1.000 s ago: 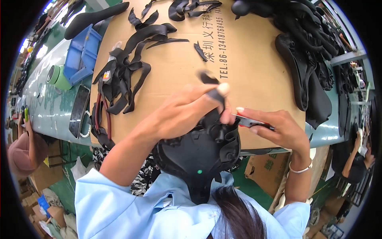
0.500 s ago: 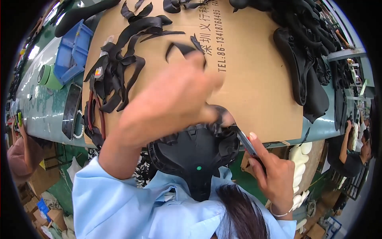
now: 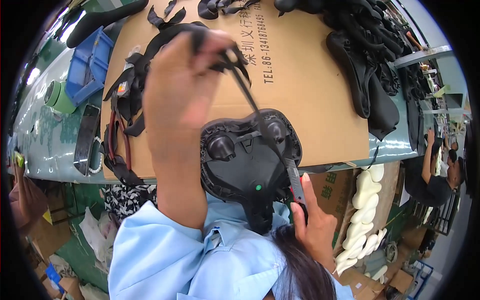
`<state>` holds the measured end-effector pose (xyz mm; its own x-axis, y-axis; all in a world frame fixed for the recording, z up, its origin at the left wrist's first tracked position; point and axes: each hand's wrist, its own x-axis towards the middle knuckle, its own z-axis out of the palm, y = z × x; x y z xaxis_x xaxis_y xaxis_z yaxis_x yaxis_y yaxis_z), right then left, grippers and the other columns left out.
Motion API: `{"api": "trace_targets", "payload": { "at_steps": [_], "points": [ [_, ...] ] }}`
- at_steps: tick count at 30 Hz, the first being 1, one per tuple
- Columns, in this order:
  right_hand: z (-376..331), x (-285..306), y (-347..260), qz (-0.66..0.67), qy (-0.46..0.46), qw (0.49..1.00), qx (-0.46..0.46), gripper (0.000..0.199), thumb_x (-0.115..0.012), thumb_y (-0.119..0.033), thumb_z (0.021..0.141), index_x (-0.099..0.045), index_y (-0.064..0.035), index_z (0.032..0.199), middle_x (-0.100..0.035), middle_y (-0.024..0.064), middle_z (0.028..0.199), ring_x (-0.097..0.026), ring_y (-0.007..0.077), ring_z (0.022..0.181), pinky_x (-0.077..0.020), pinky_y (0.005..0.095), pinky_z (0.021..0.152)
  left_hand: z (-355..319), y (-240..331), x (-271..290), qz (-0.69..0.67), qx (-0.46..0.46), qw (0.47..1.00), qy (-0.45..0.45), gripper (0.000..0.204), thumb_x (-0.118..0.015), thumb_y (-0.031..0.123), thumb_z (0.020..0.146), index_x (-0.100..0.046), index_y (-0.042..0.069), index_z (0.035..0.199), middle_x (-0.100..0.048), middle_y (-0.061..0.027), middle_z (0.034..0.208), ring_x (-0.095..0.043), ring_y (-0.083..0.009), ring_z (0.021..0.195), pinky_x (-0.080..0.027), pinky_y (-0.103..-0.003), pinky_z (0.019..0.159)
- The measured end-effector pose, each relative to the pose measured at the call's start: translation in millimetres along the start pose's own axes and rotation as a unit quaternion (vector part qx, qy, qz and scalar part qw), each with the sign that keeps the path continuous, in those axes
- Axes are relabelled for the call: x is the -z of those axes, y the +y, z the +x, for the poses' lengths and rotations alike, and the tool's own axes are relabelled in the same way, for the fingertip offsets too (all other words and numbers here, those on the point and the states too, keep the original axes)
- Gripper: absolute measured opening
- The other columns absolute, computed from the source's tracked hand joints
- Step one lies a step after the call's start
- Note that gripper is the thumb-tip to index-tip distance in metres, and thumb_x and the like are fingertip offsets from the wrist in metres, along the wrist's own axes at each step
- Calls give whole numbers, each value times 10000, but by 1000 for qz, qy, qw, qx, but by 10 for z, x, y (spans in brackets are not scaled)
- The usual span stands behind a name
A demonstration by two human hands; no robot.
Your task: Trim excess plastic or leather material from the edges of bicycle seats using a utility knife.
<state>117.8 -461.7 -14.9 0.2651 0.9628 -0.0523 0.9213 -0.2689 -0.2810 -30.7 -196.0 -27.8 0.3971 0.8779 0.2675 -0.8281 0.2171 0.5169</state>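
Note:
A black bicycle saddle (image 3: 235,172) lies upside down against my body at the table edge, its wide end away from me and its nose toward my chest. My raised left hand (image 3: 180,90), blurred by motion, grips the end of a thin black strip (image 3: 254,107). The strip stretches tight down across the saddle to its right rim. There my right hand (image 3: 317,220) holds a utility knife (image 3: 296,185), index finger along its body, with the blade at the strip's lower end. Whether the blade touches the strip I cannot tell.
Under the work, a cardboard sheet (image 3: 310,100) covers the table. Black scraps (image 3: 131,92), red-handled pliers (image 3: 126,142), a phone (image 3: 89,135), a blue bin (image 3: 90,67) and a green container (image 3: 62,97) lie left. Black saddle covers (image 3: 350,70) pile up right. Other people work at both sides.
My left hand has swung up and left from the saddle, drawing the black strip out long and uncovering the saddle's underside. The knife and my right hand have shifted slightly left.

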Motion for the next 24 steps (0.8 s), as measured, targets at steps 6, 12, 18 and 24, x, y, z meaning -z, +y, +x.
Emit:
{"api": "trace_targets", "payload": {
  "at_steps": [6, 12, 18, 24],
  "points": [
    [-119, -295, 18, 224, -43, 972, -54, 619, -633, -211, 892, -388, -78, 1445, -669, 184, 1092, -685, 329, 686, -525, 364, 574, 54, -88, 218, 218, -272, 863, 365, 155, -622, 132, 866, -661, -8, 922, -624, -46, 834, -515, -101, 712, -441, -272, 768],
    [450, -219, 241, 343, 136, 922, -118, 452, -705, -195, 870, -512, 5, 1227, -636, 73, 872, -583, 145, 722, -493, 286, 712, -259, -113, 265, 757, -172, 621, 114, 429, -688, 149, 794, -530, 1, 1164, -610, -225, 1056, -635, -333, 919, -492, -403, 843],
    [1214, -166, 236, 499, 79, 863, -33, 407, -711, -145, 859, -518, -22, 1195, -642, 75, 940, -582, 103, 722, -476, 236, 601, 20, -10, 331, 546, 370, 729, -182, 541, -800, 397, 735, -681, -59, 1001, -698, -97, 901, -636, -195, 868, -483, -314, 799],
    [1620, 316, 1402, 171, 330, 922, -104, 391, -686, -259, 889, -568, -24, 1178, -679, 109, 1011, -645, 241, 921, -485, 343, 838, 1250, 486, 755, 166, 176, 961, 132, 496, -656, 368, 895, -568, -6, 1208, -652, -140, 1128, -664, -228, 965, -547, -348, 889]
  ]
}}
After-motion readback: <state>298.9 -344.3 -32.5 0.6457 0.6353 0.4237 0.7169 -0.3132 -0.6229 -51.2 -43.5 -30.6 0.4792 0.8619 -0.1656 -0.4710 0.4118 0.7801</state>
